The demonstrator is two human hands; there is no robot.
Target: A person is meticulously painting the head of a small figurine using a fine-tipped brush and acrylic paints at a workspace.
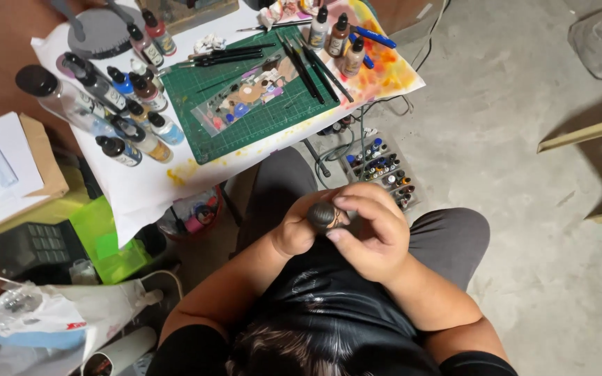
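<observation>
Both hands meet over the person's lap, well below the table (148, 188). The left hand (294, 230) cups a small dark rounded figure head (325, 215) from beneath, and the right hand (374, 233) closes over it from the other side, fingertips (343, 203) touching its top. On the table's white paper cover lies a green cutting mat (245, 111) carrying a clear palette (249, 97) dotted with paint. Several black brushes (311, 66) rest across the mat's far corner. Paint bottles (130, 111) crowd the mat's left edge, and three more bottles (336, 38) stand beyond the brushes. A tray of small bottles (381, 167) sits on the concrete floor (524, 174) beside the table.
</observation>
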